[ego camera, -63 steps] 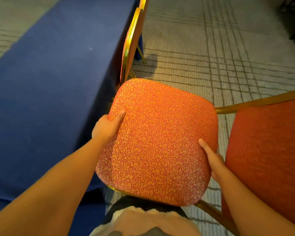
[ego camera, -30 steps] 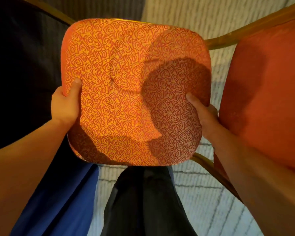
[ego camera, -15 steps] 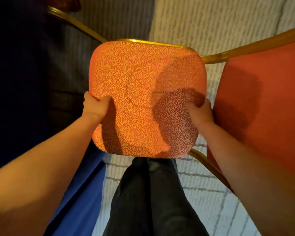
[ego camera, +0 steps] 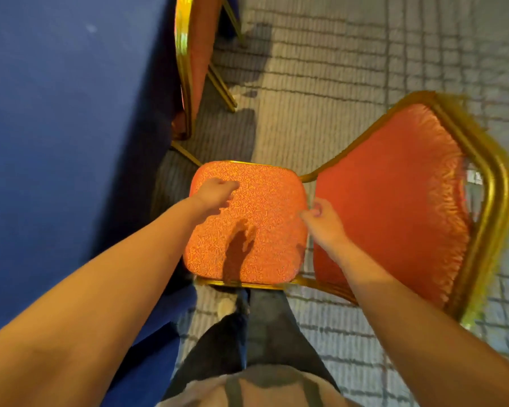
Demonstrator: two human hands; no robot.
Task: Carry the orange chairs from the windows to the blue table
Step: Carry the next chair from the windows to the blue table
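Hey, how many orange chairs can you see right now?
2. One chair stands just ahead of the person beside the blue table, with both hands at its seat. A second chair is farther along, pushed against the table. More may be out of view.

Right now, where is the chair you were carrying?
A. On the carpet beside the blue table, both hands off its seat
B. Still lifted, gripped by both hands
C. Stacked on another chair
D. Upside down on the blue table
A: the chair stands on the carpet beside the blue table; the left hand and right hand hover over its seat, gripping nothing.
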